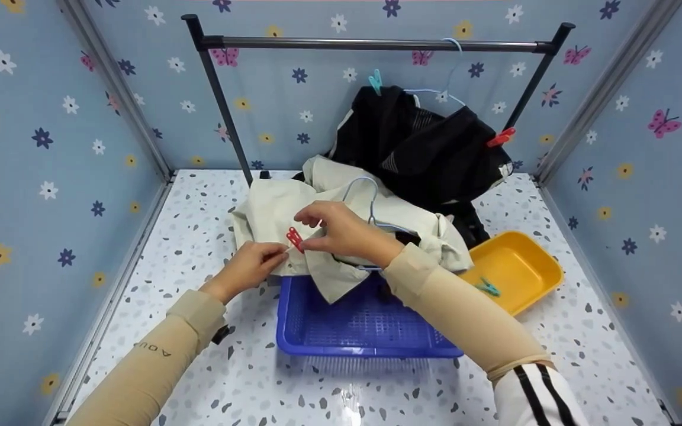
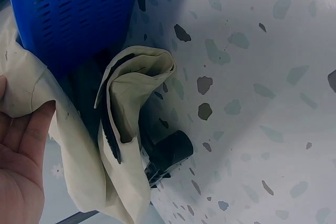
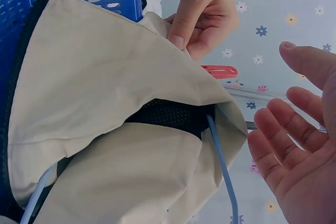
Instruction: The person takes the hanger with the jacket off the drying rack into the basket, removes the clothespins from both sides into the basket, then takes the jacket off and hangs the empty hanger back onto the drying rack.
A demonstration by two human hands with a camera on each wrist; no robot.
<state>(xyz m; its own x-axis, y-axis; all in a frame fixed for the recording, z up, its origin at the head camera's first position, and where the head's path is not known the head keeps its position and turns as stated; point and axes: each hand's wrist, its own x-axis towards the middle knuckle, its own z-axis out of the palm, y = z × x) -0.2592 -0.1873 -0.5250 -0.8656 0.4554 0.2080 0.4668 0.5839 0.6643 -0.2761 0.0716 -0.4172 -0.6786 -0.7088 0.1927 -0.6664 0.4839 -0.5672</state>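
Note:
My left hand (image 1: pixel 249 265) pinches the edge of a beige jacket (image 1: pixel 279 204) at its left side. Just beside those fingertips, a red clothespin (image 1: pixel 294 238) sits on the cloth. My right hand (image 1: pixel 344 232) hovers over the jacket near the clothespin; in the right wrist view its fingers (image 3: pixel 286 145) are spread and relaxed, with nothing between them and apart from the red clothespin (image 3: pixel 223 71). A light blue hanger (image 1: pixel 372 204) runs inside the jacket, its hook lying over the fabric. In the left wrist view a folded beige part (image 2: pixel 123 98) with a dark zipper hangs down.
Below the jacket stands a blue basket (image 1: pixel 370 322). A yellow bin (image 1: pixel 521 269) at right holds a teal clothespin (image 1: pixel 488 287). Behind, a black garment (image 1: pixel 430 154) hangs from a dark rack (image 1: pixel 341 43), with teal (image 1: pixel 376 81) and red (image 1: pixel 501 137) clothespins on it.

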